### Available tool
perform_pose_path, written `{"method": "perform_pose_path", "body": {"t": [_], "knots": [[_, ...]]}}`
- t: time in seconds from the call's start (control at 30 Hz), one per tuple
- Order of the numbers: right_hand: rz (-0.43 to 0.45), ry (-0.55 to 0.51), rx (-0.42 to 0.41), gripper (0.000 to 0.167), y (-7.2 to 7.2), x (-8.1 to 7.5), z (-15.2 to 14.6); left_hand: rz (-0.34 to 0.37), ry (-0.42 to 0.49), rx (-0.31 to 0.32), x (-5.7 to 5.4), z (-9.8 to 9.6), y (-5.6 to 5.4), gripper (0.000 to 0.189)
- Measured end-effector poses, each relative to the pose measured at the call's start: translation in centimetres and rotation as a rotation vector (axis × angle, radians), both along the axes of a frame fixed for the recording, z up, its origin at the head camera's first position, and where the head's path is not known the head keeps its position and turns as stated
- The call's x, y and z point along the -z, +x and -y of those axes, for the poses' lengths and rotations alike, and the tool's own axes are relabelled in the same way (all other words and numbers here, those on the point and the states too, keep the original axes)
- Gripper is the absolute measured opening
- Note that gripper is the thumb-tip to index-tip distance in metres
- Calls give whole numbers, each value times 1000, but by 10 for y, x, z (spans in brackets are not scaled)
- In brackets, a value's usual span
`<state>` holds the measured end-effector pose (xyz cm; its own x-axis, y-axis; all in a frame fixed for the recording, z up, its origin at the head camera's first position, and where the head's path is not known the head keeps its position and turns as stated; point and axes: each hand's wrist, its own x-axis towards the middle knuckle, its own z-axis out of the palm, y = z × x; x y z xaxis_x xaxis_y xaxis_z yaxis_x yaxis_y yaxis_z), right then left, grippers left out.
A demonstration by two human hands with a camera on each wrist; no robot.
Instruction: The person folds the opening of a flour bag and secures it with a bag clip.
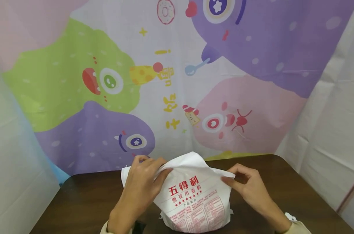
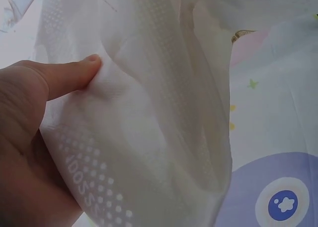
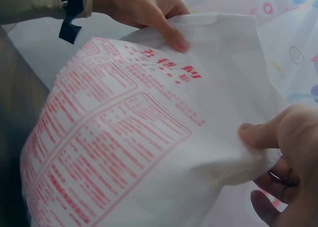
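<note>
Left hand pinches the white bag at ten o'clock; right hand pinches at two; even tension looks wise

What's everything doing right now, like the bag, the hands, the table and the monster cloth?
White bag: creased, held at its top; I can't tell whether its mouth is open
Left hand: pinching the bag's top edge
Right hand: pinching the bag's top right corner
Dark band: on the left sleeve, one end sticking out
Table: behind and beside the bag
Monster cloth: hanging up, lightly wrinkled
</note>
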<state>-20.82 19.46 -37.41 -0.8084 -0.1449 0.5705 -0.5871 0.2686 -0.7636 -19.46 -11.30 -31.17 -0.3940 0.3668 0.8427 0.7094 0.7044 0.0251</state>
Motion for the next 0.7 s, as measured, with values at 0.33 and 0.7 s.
{"method": "perform_pose_path", "body": {"t": [0.33,0.7], "knots": [[-32,45,-5,14,-2,-2,-8,-11,27,-7,0,0,0,19],[-86,49,-5,19,-4,-2,-15,14,14,-41,-2,1,1,25]]}}
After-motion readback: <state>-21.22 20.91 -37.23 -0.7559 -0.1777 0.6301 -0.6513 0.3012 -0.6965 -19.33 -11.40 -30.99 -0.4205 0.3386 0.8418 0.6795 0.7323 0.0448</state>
